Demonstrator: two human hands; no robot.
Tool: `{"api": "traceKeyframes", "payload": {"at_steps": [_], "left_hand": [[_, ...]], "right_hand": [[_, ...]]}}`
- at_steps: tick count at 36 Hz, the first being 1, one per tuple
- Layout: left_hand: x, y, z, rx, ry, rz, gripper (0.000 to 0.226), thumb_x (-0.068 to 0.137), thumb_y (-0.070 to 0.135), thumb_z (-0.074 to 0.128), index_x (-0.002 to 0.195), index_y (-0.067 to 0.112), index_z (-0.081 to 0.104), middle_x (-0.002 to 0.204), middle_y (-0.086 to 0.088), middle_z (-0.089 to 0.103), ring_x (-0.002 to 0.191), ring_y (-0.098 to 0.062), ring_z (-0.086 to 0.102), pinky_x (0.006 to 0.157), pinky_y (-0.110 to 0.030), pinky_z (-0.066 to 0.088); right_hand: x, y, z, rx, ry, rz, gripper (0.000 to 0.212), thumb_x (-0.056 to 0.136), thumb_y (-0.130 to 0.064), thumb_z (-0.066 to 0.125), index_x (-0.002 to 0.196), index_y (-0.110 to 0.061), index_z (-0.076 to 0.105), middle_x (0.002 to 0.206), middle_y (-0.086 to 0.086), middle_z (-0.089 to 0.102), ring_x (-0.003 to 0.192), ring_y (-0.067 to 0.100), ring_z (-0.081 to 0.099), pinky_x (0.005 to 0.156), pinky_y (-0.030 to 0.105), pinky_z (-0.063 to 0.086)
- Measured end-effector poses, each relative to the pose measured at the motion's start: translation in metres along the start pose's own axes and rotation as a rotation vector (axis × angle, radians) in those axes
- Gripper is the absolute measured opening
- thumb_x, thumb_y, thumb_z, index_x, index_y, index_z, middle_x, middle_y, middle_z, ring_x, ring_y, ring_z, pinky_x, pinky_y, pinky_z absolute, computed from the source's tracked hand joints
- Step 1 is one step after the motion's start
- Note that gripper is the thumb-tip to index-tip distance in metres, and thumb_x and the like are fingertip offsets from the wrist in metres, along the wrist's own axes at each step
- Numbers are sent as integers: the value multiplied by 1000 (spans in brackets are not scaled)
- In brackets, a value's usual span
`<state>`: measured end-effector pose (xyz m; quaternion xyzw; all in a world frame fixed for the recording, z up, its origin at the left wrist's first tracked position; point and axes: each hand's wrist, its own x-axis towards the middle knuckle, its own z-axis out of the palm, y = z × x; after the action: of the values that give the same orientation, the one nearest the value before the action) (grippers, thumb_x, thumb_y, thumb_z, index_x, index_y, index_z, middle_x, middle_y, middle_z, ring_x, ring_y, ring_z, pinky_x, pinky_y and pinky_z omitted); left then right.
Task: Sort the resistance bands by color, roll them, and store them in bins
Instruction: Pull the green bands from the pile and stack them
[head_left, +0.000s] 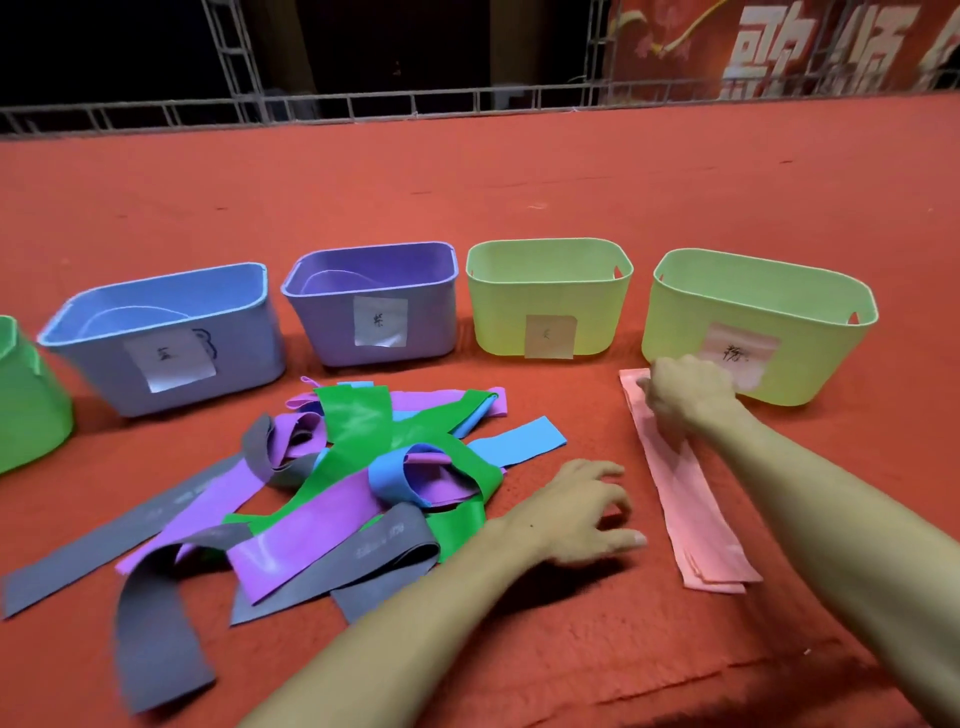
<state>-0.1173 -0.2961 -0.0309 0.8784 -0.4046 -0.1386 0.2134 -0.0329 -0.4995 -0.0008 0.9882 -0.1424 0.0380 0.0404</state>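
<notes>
Item: pink bands (691, 499) — stacked flat in one strip, far end just in front of the pink-labelled bin (675, 332), which we judge is their destination once rolled.

Our right hand (685, 395) grips that far end with curled fingers. Our left hand (576, 512), fingers spread, holds nothing.

Mixed pile (363, 467) — grey, purple, green and blue, unsorted, well left of that bin.

The bin's floor is hidden. Left of it stand the lime bin (498, 322), purple bin (322, 332) and blue bin (93, 364); we cannot tell their contents.
</notes>
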Motion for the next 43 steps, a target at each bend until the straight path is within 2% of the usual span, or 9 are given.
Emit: {"api": "traceKeyframes", "payload": {"at_steps": [7,12,17,20,24,28,32,38,43], "left_hand": [[-59,-56,-68,66,191,-106,24,88,23,67,106,8,70,119,-13,60,115,-24,53,100,-30,37],[-108,-96,-105,-19,372,-239,20,85,24,63,92,8,73,96,-7,67,93,-23,60,82,-29,48],[-134,-124,-122,-45,558,-343,16,87,0,58,92,4,72,88,-1,64,77,-12,55,67,-12,35],[-141,-139,-123,-30,621,-390,20,88,-1,56,100,5,71,91,-5,67,65,-7,49,64,-14,32],[-143,-159,-120,71,446,-390,23,90,11,60,111,8,68,112,-6,66,87,-8,48,76,-13,30],[-136,-171,-119,65,328,-371,27,92,18,60,117,8,64,120,-6,63,92,-8,50,74,-11,31],[-130,-180,-118,91,233,-391,27,92,25,60,116,12,65,116,-5,64,89,-13,54,74,-18,36],[-131,-189,-113,86,220,-373,23,92,26,58,109,14,67,107,-4,66,83,-10,47,69,-18,32],[-133,-189,-111,47,268,-360,21,90,26,60,105,14,69,99,-1,67,78,-10,48,67,-18,32]], "right_hand": [[-25,-62,-33,191,-295,-344,29,90,-32,57,115,-21,68,118,6,67,110,27,60,86,27,44],[-35,-123,-47,281,-301,-506,29,89,-33,61,112,-20,69,105,9,71,98,27,64,78,27,46],[-32,-178,-59,381,-240,-576,25,91,-25,61,111,-14,71,109,9,70,101,26,63,75,24,41],[-24,-202,-60,424,-235,-577,23,89,-24,62,108,-15,72,108,7,71,103,24,63,78,23,42],[-8,-232,-54,476,-285,-561,21,87,-26,63,105,-21,72,104,5,71,93,23,67,80,25,50],[4,-258,-44,495,-316,-555,25,87,-25,62,110,-20,71,111,4,69,101,22,63,87,26,47],[14,-280,-30,498,-353,-538,23,86,-25,64,108,-20,70,107,4,70,88,18,60,78,21,42],[18,-301,-11,503,-367,-502,25,84,-28,69,106,-19,72,110,4,70,105,22,62,87,26,46],[18,-303,-9,544,-370,-482,22,84,-26,71,103,-17,73,103,3,71,87,16,60,76,21,42]]}}
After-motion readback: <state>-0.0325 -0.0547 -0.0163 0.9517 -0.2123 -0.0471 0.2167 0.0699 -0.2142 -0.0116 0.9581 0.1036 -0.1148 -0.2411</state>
